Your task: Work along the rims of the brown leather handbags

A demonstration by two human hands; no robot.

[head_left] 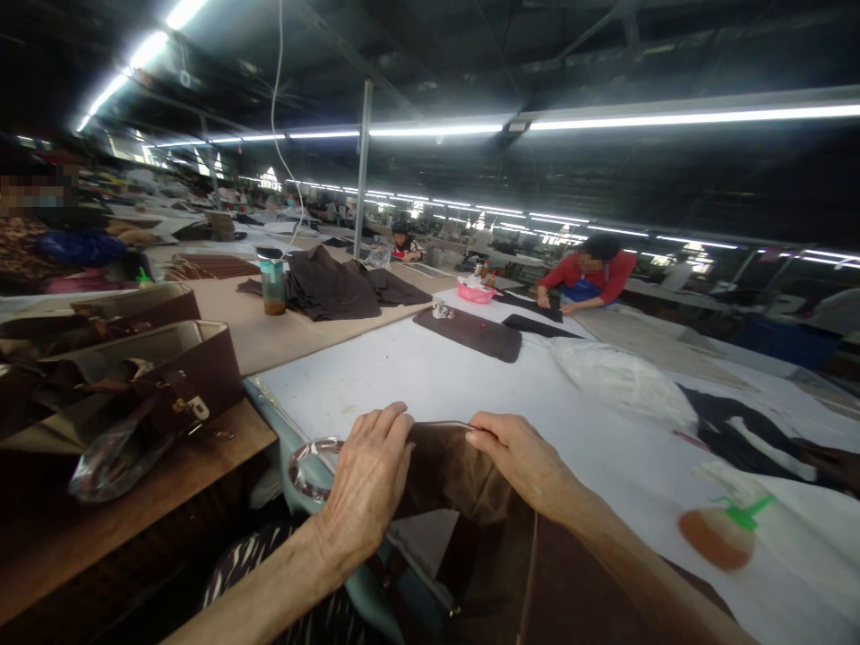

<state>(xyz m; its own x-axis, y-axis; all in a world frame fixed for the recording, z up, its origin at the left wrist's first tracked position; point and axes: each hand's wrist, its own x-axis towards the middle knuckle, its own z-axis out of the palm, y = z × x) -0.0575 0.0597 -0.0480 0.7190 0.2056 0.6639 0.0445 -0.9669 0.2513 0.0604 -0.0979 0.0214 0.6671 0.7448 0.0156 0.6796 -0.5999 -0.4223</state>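
A brown handbag (494, 502) stands open below me at the edge of the white tabletop, its brown lining showing. My left hand (369, 475) is closed over the left part of its far rim. The right part of that same rim is pinched between the thumb and fingers of my right hand (520, 452). A handle (313, 470) wrapped in clear plastic curves out to the left of my left hand. The lower part of the bag runs out of view, and my right forearm covers some of its side.
Finished-looking brown bags (194, 358) stand on a wooden bench (221, 466) at left. A brown flap piece (470, 334) lies ahead on the white table (336, 376). A bottle with a green spout (722, 533) is at right. A co-worker in red (622, 273) bends over the far table.
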